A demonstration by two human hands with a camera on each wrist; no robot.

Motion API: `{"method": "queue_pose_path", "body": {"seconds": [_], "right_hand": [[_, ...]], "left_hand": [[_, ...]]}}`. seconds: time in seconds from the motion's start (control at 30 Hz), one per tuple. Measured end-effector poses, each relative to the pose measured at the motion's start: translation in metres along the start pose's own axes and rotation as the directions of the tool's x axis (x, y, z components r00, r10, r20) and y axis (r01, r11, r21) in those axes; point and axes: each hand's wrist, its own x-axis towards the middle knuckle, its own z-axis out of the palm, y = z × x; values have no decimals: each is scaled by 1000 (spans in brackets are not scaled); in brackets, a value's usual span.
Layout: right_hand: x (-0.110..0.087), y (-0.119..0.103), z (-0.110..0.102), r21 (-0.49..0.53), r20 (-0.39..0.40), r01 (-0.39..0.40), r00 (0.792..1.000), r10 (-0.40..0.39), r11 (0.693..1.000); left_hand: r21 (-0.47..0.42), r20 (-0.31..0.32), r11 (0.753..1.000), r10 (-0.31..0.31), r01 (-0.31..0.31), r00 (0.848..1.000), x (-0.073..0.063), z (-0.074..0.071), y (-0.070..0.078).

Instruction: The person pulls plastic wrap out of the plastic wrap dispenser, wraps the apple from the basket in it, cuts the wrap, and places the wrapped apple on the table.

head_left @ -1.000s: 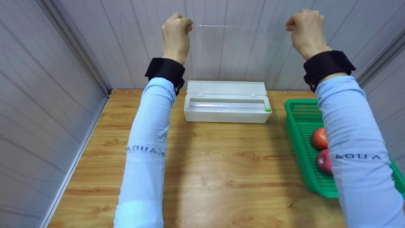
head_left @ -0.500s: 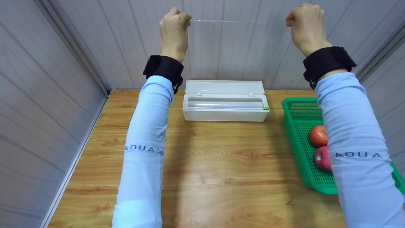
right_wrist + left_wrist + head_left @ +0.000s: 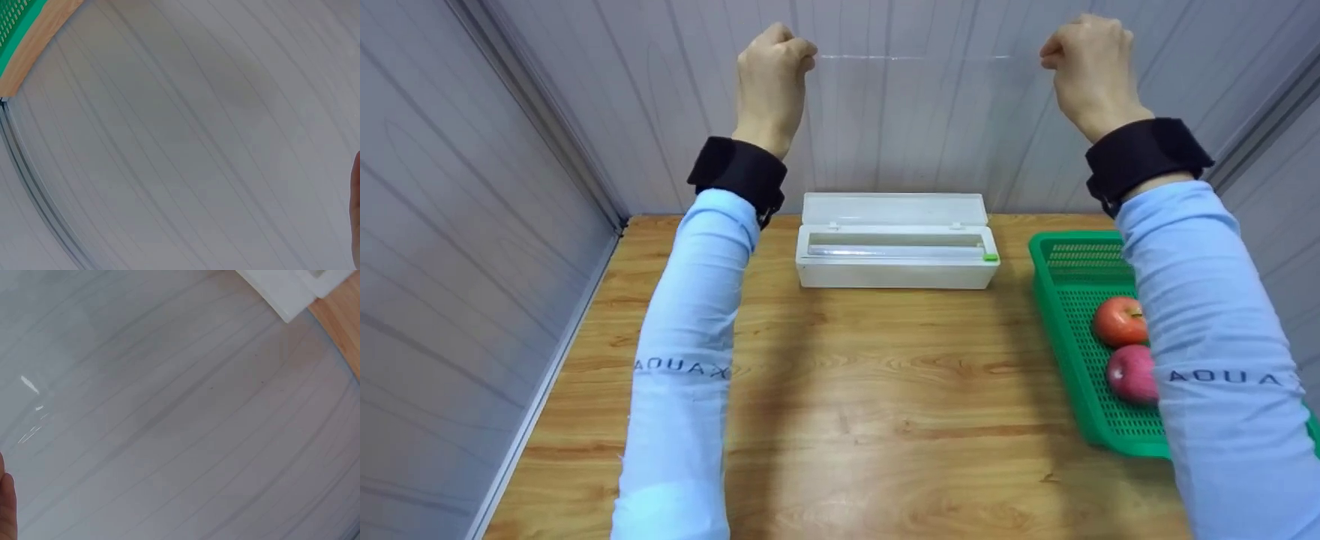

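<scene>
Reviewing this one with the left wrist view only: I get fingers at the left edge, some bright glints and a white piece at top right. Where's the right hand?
Observer: In the head view, the right hand is raised about level with the left hand, its curled fingers apparently pinching the far end of a clear film.
Operator: And what is that white piece part of?
Observer: A white box, its lid open and a roll showing inside.
Operator: Anything to the right of it?
Observer: A green basket with two reddish fruits showing; the right sleeve hides part of it.
</scene>
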Motion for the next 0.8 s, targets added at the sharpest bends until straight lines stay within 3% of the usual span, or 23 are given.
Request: {"method": "queue_pose_path", "body": {"seconds": [0.1, 0.4, 0.6, 0.8], "right_hand": [[-5, 0, -1, -5, 4, 19, 1000, -19, 1000], [-11, -2, -7, -8, -14, 67, 998, -67, 998], [-18, 1, -13, -13, -4, 93, 996, -93, 996], [-32, 0, -23, 1, 34, 128, 991, -128, 992]], "left_hand": [[8, 25, 1000, 29, -29, 999, -3, -3, 0], [-1, 65, 1000, 24, -23, 998, -6, -16, 0], [-10, 80, 996, 91, -90, 993, -10, -21, 2], [-48, 106, 989, 147, -142, 983, -25, -30, 2]]}}
